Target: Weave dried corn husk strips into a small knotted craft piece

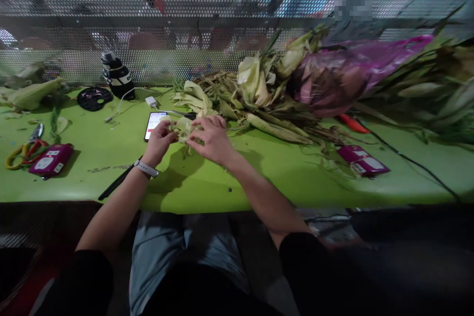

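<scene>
Between my two hands is a bunch of pale green corn husk [184,128], raised over the front middle of the table. My left hand [161,137], with a light watch strap at the wrist, pinches its left side between thumb and fingers. Curved fingers of my right hand [211,138] grip it from the right, somewhat apart from one another. The fingertips partly cover the husk, so its exact shape is hard to make out. Just behind my left hand lies a phone [151,126] with a lit screen.
Husks [277,128] and a purple plastic bag [329,79] heap at the back right. Scissors [27,150] and a purple box [52,159] lie left; another purple box [363,160] sits right. A dark bottle [117,76] stands by the perforated screen [222,0].
</scene>
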Motion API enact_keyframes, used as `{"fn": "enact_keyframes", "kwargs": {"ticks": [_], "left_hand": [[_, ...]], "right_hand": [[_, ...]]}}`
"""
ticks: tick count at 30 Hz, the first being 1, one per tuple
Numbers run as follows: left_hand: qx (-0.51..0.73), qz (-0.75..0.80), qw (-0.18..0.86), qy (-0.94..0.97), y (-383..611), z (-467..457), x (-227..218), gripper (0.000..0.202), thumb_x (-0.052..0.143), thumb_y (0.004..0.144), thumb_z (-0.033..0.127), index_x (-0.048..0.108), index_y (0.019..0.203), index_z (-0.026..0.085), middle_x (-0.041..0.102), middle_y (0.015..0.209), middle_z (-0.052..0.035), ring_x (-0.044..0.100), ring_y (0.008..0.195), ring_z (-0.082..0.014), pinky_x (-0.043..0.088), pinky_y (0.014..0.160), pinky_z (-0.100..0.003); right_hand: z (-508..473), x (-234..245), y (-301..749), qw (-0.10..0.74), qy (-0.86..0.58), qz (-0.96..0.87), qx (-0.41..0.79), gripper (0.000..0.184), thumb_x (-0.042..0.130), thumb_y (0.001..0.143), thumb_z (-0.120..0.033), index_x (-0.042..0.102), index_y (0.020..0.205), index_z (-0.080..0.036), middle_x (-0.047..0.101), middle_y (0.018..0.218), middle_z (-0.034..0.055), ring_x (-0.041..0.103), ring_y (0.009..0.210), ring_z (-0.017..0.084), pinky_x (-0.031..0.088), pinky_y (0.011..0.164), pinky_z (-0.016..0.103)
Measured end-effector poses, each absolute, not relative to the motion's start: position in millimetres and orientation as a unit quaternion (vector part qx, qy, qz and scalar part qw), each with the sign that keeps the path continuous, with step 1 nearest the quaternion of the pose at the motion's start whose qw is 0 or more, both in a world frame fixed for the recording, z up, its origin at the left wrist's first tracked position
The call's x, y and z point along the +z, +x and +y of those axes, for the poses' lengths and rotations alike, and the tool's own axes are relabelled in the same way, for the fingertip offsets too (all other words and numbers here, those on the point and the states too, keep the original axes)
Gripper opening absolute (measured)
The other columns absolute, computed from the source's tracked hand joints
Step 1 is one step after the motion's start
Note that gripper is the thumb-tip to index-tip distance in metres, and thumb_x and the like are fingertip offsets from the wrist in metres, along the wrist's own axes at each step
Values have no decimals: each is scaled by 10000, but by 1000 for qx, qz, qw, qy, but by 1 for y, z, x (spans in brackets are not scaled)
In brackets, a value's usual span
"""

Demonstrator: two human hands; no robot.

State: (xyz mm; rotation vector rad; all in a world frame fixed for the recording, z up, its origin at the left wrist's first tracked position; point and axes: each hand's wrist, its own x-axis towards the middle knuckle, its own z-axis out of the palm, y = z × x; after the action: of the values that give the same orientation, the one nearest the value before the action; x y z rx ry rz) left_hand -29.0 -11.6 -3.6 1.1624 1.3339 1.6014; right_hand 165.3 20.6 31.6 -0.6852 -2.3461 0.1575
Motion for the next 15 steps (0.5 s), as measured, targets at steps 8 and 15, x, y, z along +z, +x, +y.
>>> {"fn": "enact_keyframes", "kwargs": {"ticks": [8,15], "left_hand": [[531,493,484,490,-22,-22,4,158,719,671,196,724,819,141,678,749,-19,621,662,-109,554,762,-302],[572,448,545,419,-21,-24,10,157,741,680,221,730,811,135,656,694,-9,616,681,-114,566,818,-324]], "right_hand": [[45,19,163,424,-258,-842,213,351,495,951,-526,622,912,-201,680,918,67,645,879,204,489,849,365],[42,8,152,478,-332,-774,249,407,463,930,-608,562,881,-216,651,837,44,599,745,172,460,720,308]]}}
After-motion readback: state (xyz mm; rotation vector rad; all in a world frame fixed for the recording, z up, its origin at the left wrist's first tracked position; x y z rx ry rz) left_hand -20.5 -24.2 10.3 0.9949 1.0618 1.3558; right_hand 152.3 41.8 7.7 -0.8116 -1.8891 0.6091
